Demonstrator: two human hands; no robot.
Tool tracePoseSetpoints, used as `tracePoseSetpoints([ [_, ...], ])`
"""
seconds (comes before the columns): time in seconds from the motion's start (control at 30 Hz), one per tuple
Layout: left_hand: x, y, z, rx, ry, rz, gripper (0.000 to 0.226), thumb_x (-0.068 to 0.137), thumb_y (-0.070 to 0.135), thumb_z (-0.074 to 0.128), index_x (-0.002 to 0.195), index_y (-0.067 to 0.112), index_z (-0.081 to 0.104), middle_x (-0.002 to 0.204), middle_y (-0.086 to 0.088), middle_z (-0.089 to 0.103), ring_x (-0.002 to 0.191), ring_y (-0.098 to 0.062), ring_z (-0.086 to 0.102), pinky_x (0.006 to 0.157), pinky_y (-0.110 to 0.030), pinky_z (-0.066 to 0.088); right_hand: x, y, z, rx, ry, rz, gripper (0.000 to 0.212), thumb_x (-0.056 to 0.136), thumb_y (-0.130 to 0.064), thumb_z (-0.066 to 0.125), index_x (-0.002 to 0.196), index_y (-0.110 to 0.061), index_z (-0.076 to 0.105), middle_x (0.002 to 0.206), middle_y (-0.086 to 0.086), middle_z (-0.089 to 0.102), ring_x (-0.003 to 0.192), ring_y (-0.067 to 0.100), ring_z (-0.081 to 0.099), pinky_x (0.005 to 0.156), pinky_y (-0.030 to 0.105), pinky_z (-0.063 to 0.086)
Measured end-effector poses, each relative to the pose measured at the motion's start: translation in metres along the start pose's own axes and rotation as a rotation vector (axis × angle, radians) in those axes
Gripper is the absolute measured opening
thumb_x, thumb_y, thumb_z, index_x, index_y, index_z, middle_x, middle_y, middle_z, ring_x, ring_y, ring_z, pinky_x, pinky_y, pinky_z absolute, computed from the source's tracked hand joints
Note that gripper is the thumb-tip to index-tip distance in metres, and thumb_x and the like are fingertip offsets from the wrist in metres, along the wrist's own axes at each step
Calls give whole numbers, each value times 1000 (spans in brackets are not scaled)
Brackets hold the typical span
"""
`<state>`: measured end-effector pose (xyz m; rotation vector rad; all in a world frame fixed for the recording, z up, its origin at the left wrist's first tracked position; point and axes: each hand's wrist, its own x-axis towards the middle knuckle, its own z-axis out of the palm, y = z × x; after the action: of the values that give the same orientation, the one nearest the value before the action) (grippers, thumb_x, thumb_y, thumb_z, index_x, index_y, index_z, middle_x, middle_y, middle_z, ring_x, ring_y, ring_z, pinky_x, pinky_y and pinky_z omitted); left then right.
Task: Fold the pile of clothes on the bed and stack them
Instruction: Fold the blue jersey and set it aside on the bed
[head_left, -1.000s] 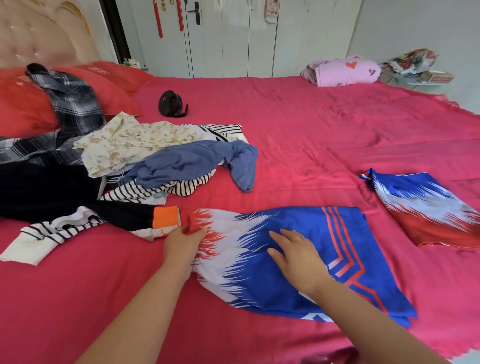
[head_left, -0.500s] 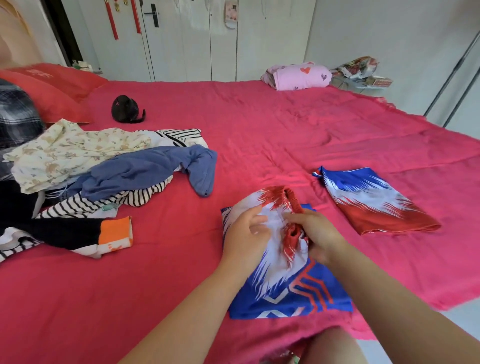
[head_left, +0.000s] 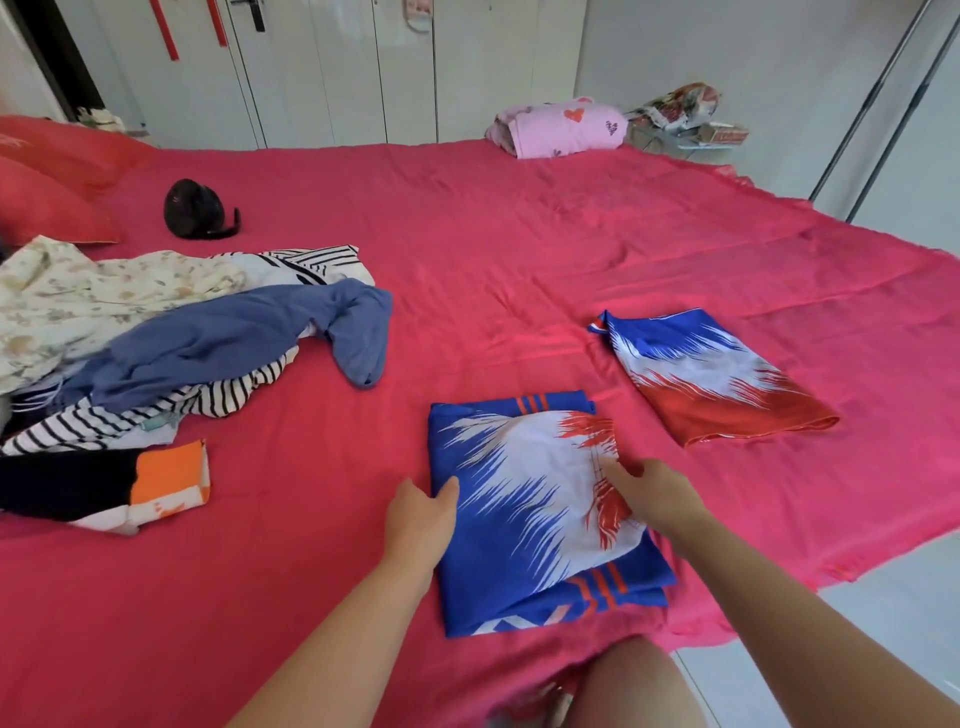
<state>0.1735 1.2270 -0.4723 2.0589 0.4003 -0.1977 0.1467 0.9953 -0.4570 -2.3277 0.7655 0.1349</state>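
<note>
A blue, white and red jersey (head_left: 535, 509) lies folded flat, feathered print up, with orange stripes at its near and far edges. Just beyond it to the right, not touching, lies a second folded piece (head_left: 711, 379) in the same print. Well to its left sprawls the unfolded pile: a cream floral shirt (head_left: 93, 291), a slate-blue garment (head_left: 234, 343), a striped top (head_left: 208, 400) and a black piece with an orange cuff (head_left: 166, 473).

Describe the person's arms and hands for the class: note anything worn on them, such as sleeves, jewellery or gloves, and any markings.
The left hand and right hand are bare, with no gloves or rings showing. The left forearm and right forearm are bare too, and no sleeve comes into view on either. No watch, bracelet or marking shows at either wrist.
</note>
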Motion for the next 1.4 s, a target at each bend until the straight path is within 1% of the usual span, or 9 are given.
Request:
tracePoseSetpoints([
  [0.1, 0, 3, 6, 89, -16, 27, 42, 92, 34, 51, 105, -5, 58, 108, -19, 62, 96, -34, 58, 72, -32, 40, -2, -5, -2, -58, -42, -7, 46, 87, -54, 49, 81, -9, 59, 86, 10, 64, 77, 23, 56, 64, 27, 37],
  [0.17, -3, 5, 9, 105, 9, 88, 35, 93, 31, 50, 105, -1, 57, 107, -16, 63, 96, -33, 58, 74, -33, 43, -4, -8, -2, -75, -41, -19, 38, 86, -49, 54, 76, -12, 57, 91, 11, 67, 74, 22, 56, 63, 27, 37],
  [0.33, -9, 2, 13, 93, 32, 208, 26, 93, 20, 50, 117, 11, 51, 111, -9, 62, 102, -32, 58, 79, -34, 45, -9, -12, 1, -16, -57, 21, 51, 83, -32, 62, 122, -3, 48, 119, 14, 58, 106, 28, 56, 73, 28, 39],
  [0.63, 15, -4, -17, 28, 35, 242, 33, 86, 12, 62, 119, 8, 57, 108, -7, 64, 102, -27, 58, 78, -28, 40, -16, -19, -3, 211, -315, 89, 22, 78, -23, 70, 82, -5, 59, 63, 5, 54, 50, 14, 47, 45, 21, 36],
  [0.8, 13, -16, -31, 168, -14, 119, 75, 84, 38, 65, 142, 3, 32, 135, -16, 49, 125, -29, 45, 99, -33, 35, 5, -25, -9, -152, -59, -187, 81, 74, -46, 71, 135, -5, 36, 129, 13, 50, 117, 29, 50, 94, 34, 41],
  [1.0, -16, -34, -33, 254, 4, 78, 78, 82, 47, 62, 140, 3, 32, 135, -14, 50, 124, -28, 48, 94, -30, 38, 47, -67, -4, -443, -114, -567, 80, 77, -56, 63, 143, -22, 33, 143, 8, 40, 132, 27, 36, 108, 41, 32],
  [1.13, -32, -41, -35, 242, -46, 56, 55, 76, 42, 69, 116, 10, 50, 103, -4, 62, 101, -25, 60, 80, -29, 45, 66, -90, 7, -715, -217, -633, 89, 78, -64, 56, 148, -23, 18, 150, 3, 32, 138, 25, 28, 112, 48, 23],
  [1.23, -35, -41, -38, 174, -39, 49, 34, 73, 31, 75, 94, 16, 53, 86, 1, 60, 90, -24, 62, 74, -30, 47, 73, -100, 17, -732, -324, -562, 87, 76, -57, 64, 142, -12, 29, 142, 8, 43, 127, 27, 43, 104, 38, 35],
  [1.4, -30, -35, -40, -131, -31, -19, 19, 71, 10, 77, 79, 17, 61, 82, -9, 66, 82, -31, 66, 76, -52, 54, 73, -100, 20, -660, -287, -686, 30, 75, -41, 68, 92, -16, 63, 95, 5, 66, 91, 23, 60, 66, 22, 36],
])
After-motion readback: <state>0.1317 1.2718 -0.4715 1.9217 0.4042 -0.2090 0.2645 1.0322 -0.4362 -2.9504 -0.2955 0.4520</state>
